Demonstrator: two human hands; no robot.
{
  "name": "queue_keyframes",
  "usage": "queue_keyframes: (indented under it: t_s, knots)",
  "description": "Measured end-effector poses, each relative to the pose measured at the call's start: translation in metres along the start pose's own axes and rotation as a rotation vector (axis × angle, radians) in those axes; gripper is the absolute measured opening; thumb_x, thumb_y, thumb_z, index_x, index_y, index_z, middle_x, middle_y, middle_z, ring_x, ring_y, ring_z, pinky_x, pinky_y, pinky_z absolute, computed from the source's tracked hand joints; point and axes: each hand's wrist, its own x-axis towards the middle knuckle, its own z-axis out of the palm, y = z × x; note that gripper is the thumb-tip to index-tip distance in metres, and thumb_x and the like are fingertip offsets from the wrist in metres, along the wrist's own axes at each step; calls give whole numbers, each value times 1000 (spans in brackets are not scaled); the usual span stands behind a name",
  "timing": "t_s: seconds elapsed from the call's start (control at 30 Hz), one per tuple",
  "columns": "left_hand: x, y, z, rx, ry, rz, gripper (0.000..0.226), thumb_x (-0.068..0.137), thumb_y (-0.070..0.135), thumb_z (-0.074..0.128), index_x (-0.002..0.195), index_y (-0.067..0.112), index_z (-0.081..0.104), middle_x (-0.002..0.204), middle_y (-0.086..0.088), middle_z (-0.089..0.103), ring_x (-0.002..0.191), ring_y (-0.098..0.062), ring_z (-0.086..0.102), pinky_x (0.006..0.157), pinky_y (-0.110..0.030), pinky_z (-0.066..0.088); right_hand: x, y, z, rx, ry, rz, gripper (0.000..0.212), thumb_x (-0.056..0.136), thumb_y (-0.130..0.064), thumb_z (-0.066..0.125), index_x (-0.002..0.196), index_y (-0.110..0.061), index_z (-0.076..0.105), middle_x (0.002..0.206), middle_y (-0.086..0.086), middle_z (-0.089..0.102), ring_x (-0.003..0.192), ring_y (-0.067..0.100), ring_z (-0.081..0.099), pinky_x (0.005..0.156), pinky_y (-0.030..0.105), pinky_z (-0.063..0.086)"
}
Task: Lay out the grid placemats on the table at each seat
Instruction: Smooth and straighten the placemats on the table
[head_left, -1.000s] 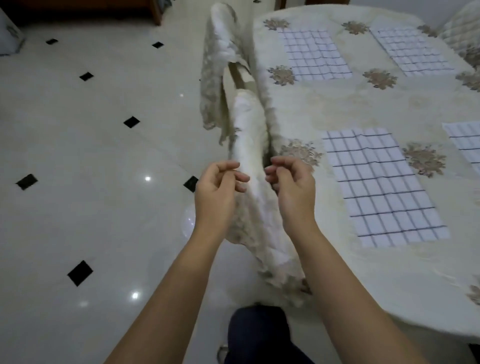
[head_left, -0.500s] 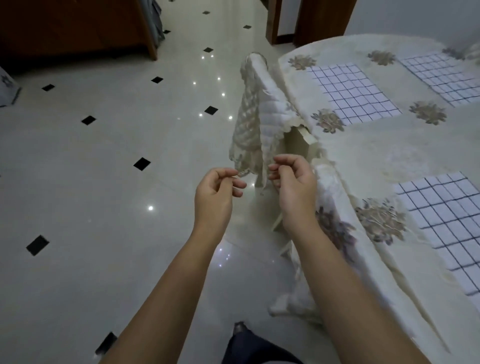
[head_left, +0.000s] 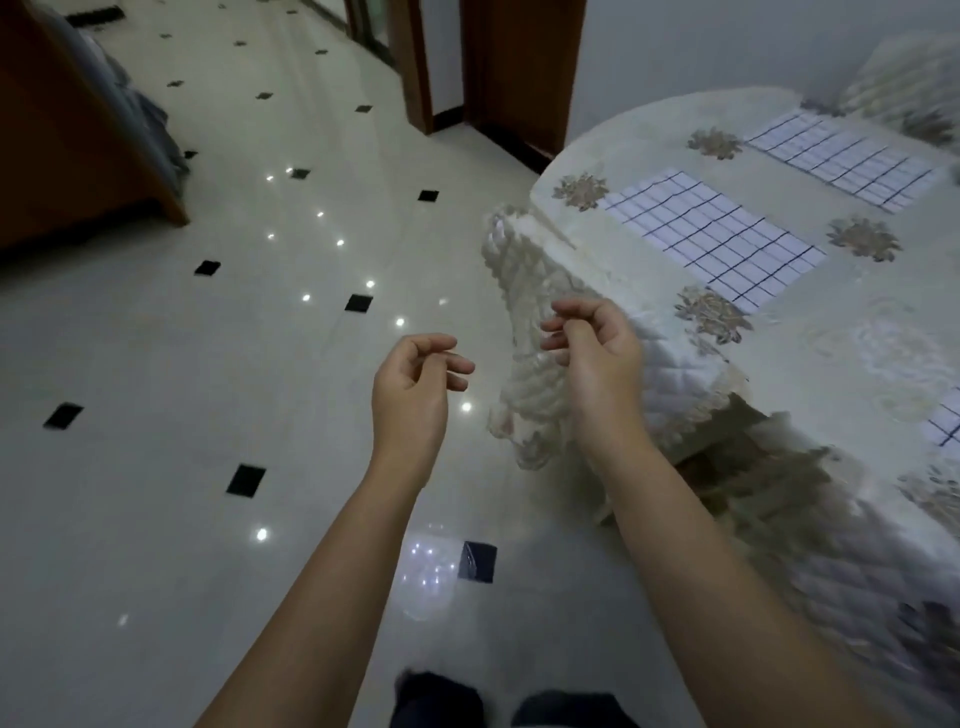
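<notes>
We walked on along the surface (head_left: 857, 322).
Left grip (head_left: 415, 384), right grip (head_left: 597, 358) were loosely curled, empty; grid placemats (head_left: 711, 234) already lay here.

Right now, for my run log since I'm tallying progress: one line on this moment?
left hand loosely curled, empty | right hand curled before chair cover, grip unclear | near placemat, far placemat flat on table
</notes>
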Motion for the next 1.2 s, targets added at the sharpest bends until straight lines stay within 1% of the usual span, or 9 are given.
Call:
queue_keyframes:
  t_s: [0.07, 0.2, 0.3, 0.43, 0.6, 0.7, 0.83, 1.03, 1.2]
  knots:
    - [45, 9, -8, -1, -61, 19, 28, 90, 2, 40, 84, 22, 58, 74, 4, 65, 55, 3, 55, 55, -3, 41, 23, -4, 23, 28, 72, -9, 25, 89, 6, 37, 90, -11, 56, 77, -1, 58, 65, 5, 52, 58, 8, 43]
    - [119, 17, 8, -18, -191, 13, 29, 91, 0, 39, 84, 21, 58, 74, 4, 64, 55, 3, 55, 54, -3, 41, 73, -3, 54, 17, 214, 2, 27, 88, 4, 38, 86, -15, 56, 77, -2, 59, 65, 7, 53, 56, 6, 42]
    - [182, 18, 35, -10, -323, 17, 27, 91, 0, 39, 85, 18, 58, 75, 1, 64, 54, 3, 54, 53, -4, 41, 129, 2, 73, 21, 331, -17, 29, 88, 5, 38, 83, -18, 56, 76, -2, 60, 63, 6, 53, 55, 6, 41]
    - [266, 28, 79, 0, -442, 46, 24, 90, -1, 39, 88, 14, 58, 73, 1, 63, 52, 4, 53, 52, -4, 41, 213, 7, 96, 24, 414, -32, 30, 88, 3, 39, 81, -20, 56, 75, -4, 60, 63, 5, 54, 55, 6, 41]
    - [371, 48, 141, 31, -591, 45, 27, 90, 0, 39, 84, 20, 57, 72, 3, 63, 55, 0, 54, 54, -4, 41, 319, 1, 114, 39, 547, -45, 30, 88, 3, 38, 82, -20, 56, 76, -3, 60, 65, 7, 54, 55, 6, 41]
    - [410, 58, 171, 25, -655, 63, 27, 90, -1, 39, 85, 18, 58, 72, 2, 64, 54, 1, 54, 54, -4, 41, 358, 0, 116, 36, 591, -51, 32, 89, 4, 37, 81, -20, 56, 76, -2, 60, 64, 7, 55, 54, 6, 40]
    - [471, 60, 227, 26, -811, 53, 28, 90, -1, 39, 84, 19, 57, 73, 1, 63, 52, 3, 54, 50, -5, 42, 424, 4, 113, 42, 755, -36, 33, 89, 6, 36, 80, -19, 55, 74, -2, 59, 54, -3, 53, 52, 6, 40]
    - [552, 52, 306, 82, -1069, 75, 28, 90, 1, 38, 84, 21, 57, 72, 3, 64, 59, -3, 55, 56, -10, 46, 507, 13, 112, 18, 1032, -28, 30, 89, 3, 38, 81, -20, 56, 76, -2, 60, 62, 6, 53, 55, 6, 41]
    - [605, 56, 369, 177, -1363, 183, 25, 93, 5, 38, 89, 21, 56, 76, 6, 64, 70, -8, 56, 54, -7, 43, 561, 13, 108, 50, 1340, -11, 28, 89, -3, 41, 81, -24, 57, 78, -6, 62, 67, 7, 56, 63, 17, 41]
